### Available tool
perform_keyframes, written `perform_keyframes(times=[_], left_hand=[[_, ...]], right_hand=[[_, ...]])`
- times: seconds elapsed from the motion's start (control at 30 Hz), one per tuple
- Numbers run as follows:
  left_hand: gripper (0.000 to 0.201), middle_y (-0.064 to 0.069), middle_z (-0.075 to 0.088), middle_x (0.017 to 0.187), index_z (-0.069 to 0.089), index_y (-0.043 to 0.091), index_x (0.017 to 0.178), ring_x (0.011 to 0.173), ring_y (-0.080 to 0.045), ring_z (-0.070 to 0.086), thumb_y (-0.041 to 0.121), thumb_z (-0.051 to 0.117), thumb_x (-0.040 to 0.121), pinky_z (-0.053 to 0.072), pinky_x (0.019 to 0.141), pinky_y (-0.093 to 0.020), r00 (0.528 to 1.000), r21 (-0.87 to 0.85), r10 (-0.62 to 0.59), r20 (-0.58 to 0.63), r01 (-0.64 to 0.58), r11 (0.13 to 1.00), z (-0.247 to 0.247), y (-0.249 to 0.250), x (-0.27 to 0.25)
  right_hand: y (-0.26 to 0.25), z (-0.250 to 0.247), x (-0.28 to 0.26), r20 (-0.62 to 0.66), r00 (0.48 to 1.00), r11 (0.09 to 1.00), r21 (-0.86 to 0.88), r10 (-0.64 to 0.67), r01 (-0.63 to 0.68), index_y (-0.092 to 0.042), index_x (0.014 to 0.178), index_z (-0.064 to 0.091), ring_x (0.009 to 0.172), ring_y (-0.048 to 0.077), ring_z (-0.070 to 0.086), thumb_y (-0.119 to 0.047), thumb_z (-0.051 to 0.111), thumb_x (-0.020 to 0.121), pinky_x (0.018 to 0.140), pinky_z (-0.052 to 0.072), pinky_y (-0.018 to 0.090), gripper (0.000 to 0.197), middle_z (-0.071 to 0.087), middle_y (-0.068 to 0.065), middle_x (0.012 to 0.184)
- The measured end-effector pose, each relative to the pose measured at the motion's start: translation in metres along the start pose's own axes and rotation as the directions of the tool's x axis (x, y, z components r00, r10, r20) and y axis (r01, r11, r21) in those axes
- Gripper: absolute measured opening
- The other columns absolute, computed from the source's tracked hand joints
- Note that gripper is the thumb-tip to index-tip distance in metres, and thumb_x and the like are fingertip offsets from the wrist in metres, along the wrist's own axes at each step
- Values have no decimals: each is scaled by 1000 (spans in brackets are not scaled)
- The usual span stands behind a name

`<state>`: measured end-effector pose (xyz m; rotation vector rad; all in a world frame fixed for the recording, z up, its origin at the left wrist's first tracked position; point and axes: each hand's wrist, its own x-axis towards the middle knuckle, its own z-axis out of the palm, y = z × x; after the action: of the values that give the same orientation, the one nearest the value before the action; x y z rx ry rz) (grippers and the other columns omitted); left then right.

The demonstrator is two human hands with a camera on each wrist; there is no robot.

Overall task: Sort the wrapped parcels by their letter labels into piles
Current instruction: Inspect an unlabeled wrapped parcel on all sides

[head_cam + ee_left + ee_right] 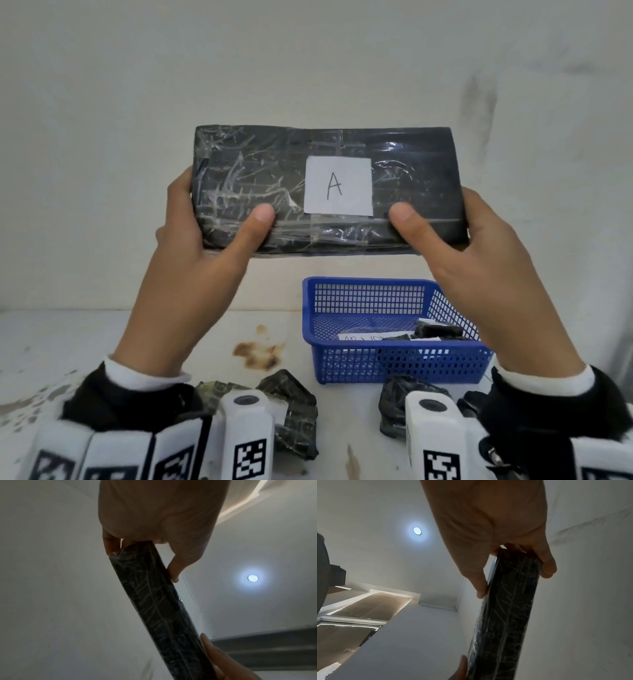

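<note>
A flat black parcel [411, 178] wrapped in clear tape is held upright in the air, facing me. Its white label [338, 186] reads "A". My left hand [205, 233] grips its left end, thumb on the front and fingers behind. My right hand [479, 240] grips the right end the same way. Both wrist views look up along the parcel's lower edge [154, 601] [508, 608], with the left hand [154, 520] and right hand [496, 527] pinching it. Several crumpled dark parcels [291, 404] [397, 401] lie on the table below my wrists.
A blue mesh basket [394, 363] stands on the white table [68, 342] at centre right, with small dark parcels and white labels inside. A brown stain [257, 353] marks the tabletop left of it. A pale wall rises behind.
</note>
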<state>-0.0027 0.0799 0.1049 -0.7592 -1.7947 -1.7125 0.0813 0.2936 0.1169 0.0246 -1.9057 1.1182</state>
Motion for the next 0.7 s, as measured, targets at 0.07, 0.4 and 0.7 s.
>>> perform_keyframes(times=[0.07, 0.4, 0.7], left_hand=[[67, 23, 62, 109, 35, 42, 131, 94, 15, 59, 56, 67, 73, 46, 83, -12, 1000, 7, -3, -3, 3, 1000, 0, 3, -1], [74, 29, 52, 100, 24, 34, 118, 73, 31, 51, 46, 75, 66, 35, 59, 7, 999, 75, 7, -44, -3, 997, 11, 11, -9], [79, 23, 52, 96, 25, 26, 111, 68, 30, 50, 51, 79, 60, 35, 57, 5, 996, 99, 6, -85, 2, 995, 15, 14, -13]], right_hand=[[-1, 1, -2, -1, 1000, 1000, -9, 4, -4, -38, 117, 57, 87, -19, 58, -55, 68, 78, 63, 40, -5, 44, 66, -26, 95], [-6, 6, -5, 4, 1000, 999, -33, -15, 15, -39, 121, 44, 83, -28, 53, -58, 78, 64, 61, 39, -6, 69, 58, -29, 98], [-8, 10, -7, -26, 1000, 998, -55, -13, 11, -35, 120, 42, 84, -11, 54, -68, 76, 51, 60, 38, -6, 84, 55, -26, 101]])
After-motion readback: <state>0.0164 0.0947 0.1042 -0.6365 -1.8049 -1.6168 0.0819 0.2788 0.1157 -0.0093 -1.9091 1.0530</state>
